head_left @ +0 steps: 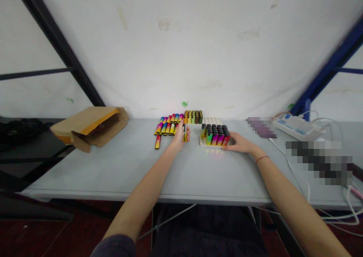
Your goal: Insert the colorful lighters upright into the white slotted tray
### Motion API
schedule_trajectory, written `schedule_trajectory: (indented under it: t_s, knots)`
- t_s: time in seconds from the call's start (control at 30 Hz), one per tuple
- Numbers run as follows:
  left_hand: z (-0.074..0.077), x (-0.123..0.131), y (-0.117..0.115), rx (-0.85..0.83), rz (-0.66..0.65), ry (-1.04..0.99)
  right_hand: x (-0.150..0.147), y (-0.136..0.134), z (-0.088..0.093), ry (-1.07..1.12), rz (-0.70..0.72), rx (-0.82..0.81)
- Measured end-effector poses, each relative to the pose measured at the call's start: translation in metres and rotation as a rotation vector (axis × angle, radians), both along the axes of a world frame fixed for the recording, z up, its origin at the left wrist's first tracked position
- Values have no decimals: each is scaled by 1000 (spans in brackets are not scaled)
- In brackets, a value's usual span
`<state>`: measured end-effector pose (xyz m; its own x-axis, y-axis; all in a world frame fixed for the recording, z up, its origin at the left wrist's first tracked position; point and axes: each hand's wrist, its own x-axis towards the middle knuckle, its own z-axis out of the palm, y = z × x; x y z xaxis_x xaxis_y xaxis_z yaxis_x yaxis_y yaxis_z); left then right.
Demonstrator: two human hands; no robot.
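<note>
I'm counting one left hand (178, 138), one right hand (238, 143), one white lighter tray (212, 121), one cardboard box (90, 126), one power strip (297, 126).

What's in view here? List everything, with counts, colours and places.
Table: one, pale grey, under everything.
Flat lighters: many, rainbow, left of centre.
Upright lighters: about six, yellow to dark green, behind those.
Rack lighters: many, rainbow with black tops, standing in a white tray.
Cardboard box: one, brown and orange, at the table's left end.
Power strip: one, white and blue, far right.
Left grip: one, holding a yellow lighter upright.
Right grip: one, touching the rack lighters' right side.
</note>
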<state>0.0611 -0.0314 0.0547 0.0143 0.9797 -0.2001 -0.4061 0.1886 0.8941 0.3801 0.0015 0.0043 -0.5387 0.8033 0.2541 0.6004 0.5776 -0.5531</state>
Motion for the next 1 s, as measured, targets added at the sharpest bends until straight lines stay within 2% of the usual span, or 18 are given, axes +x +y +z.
schedule_trajectory:
  t_s: [0.1, 0.2, 0.43, 0.7, 1.0]
  knots:
    - [0, 1, -1, 21, 34, -11, -1, -1, 2, -6, 5, 6]
    - [0, 1, -1, 22, 10, 21, -2, -2, 5, -12, 11, 0]
    - [-2, 3, 3, -69, 83, 112, -3, -4, 7, -10, 4, -7]
    - [-7, 15, 2, -37, 153, 43, -2, -3, 5, -15, -9, -17]
    - [-10, 12, 2, -27, 154, 28, -2, -3, 5, -2, 6, -13]
